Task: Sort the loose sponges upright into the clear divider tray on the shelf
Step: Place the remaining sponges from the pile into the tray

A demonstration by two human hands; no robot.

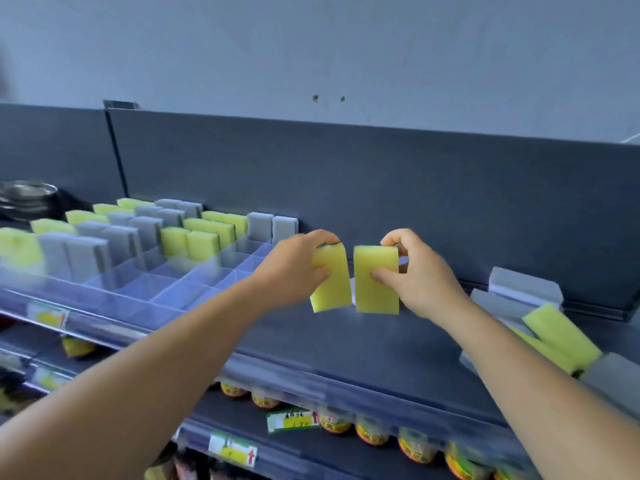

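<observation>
One yellow sponge [331, 282] is pinched in the left hand [294, 271], another [375, 282] in the right hand [420, 271], both held upright, long axes vertical, above the shelf [346, 344], right of the tray [166, 289]. Labels are unreadable.

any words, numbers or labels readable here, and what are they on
Nothing reads clearly.
Green and yellow tag lying on the lower shelf: dark characters and a red arrow, too blurred.
White and yellow price label on the shelf edge: red arrow only.
Jar labels: blurred.
Yellow sponges: no text.
</observation>
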